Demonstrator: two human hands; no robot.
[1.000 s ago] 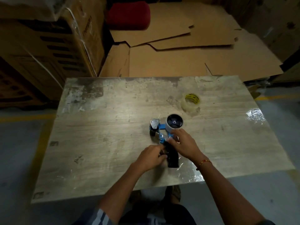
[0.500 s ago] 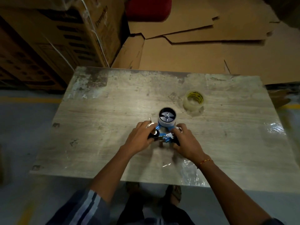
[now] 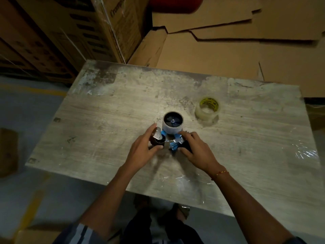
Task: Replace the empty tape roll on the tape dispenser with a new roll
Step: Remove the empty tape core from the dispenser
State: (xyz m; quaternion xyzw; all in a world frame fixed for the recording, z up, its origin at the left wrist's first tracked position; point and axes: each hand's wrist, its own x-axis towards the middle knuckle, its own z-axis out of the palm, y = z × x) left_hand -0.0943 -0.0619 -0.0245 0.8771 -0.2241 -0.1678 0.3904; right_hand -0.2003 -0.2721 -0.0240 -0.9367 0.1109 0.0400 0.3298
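A blue and black tape dispenser (image 3: 171,143) lies on its side on the worn table (image 3: 105,120). Its black hub carries a pale, empty core (image 3: 172,123) that points up at me. My left hand (image 3: 144,148) grips the roller and metal blade end on the left. My right hand (image 3: 195,150) holds the black handle on the right. A new roll of clear tape (image 3: 208,108) with a yellow inner label lies flat on the table, apart from the dispenser, to the back right.
Stacked cardboard boxes (image 3: 70,32) rise behind the table's left corner. Flattened cardboard sheets (image 3: 228,41) cover the floor beyond the far edge. Clear film (image 3: 306,154) wrinkles at the table's right edge. My feet show below the near edge.
Both hands shifted from the handle at the near side onto the two ends of the dispenser, which now lies turned with the handle to the right. The view tilted closer.
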